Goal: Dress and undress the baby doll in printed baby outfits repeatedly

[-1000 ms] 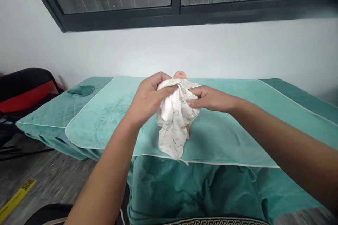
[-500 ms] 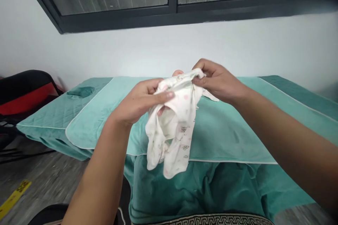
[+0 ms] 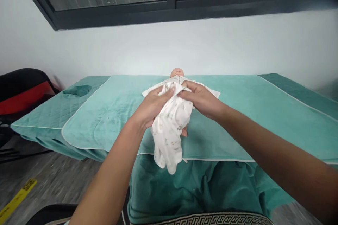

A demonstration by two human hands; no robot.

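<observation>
Between my hands hang white printed baby pants [image 3: 169,137], bunched at the top with the footed legs dangling downward. My left hand [image 3: 155,103] grips the gathered cloth on its left side, thumb on top. My right hand [image 3: 199,98] pinches the upper right edge of the same cloth. Behind the pants a baby doll [image 3: 176,72] lies on its back, head toward the wall. It wears a white printed top [image 3: 211,91] with sleeves spread to both sides. One doll foot [image 3: 184,132] shows beside the pants; most of its body is hidden.
The doll lies on a light green cover [image 3: 237,123] over a bed with a face hole [image 3: 77,91] at the left. A black and red chair [image 3: 26,91] stands at the far left. A window [image 3: 171,3] is set in the white wall behind.
Both hands have come closer together, the right moving left and down. The pants are now gathered up at the top, and more of the doll's head and sleeves shows.
</observation>
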